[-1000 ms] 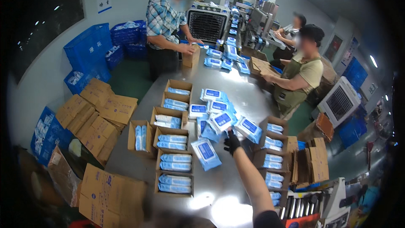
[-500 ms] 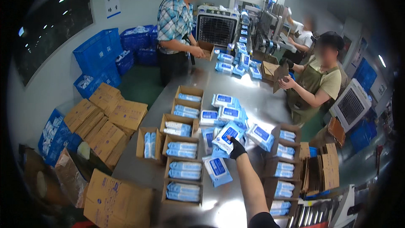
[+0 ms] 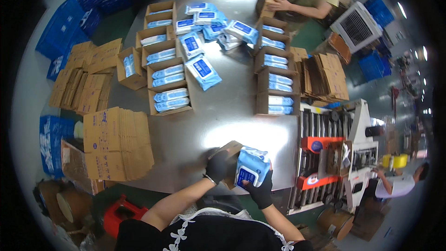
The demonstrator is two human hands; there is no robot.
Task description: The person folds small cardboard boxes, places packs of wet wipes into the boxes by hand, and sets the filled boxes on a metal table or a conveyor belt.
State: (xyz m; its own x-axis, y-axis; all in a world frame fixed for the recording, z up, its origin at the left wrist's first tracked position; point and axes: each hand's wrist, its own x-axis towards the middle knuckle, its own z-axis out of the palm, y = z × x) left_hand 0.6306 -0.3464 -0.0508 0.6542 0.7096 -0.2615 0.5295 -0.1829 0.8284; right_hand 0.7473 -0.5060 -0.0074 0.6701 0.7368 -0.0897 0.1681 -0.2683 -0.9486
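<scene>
Near the front edge of the metal table, my left hand [image 3: 220,165], in a black fingerless-looking glove, is closed on a small brown cardboard box [image 3: 233,148]. My right hand [image 3: 261,190], also gloved, grips a light blue wipes pack [image 3: 253,161] with a dark blue label, its thumb across the label. The pack is held close against the box's right side and hides part of it; whether it has entered the box I cannot tell. Farther off on the table lies a loose pile of similar wipes packs [image 3: 209,17], with one pack [image 3: 203,72] lying nearest to me.
Open cartons with wipes packs stand in a left row [image 3: 171,100] and a right row [image 3: 280,103]. Flattened cardboard [image 3: 116,144] is stacked at left. A roller machine [image 3: 320,158] adjoins the table's right edge. Across the table, a co-worker's hand [image 3: 280,4] holds a box.
My right hand has drawn back from the pile toward my body with a wipes pack. My left hand has come into view with a box. The view has tilted down.
</scene>
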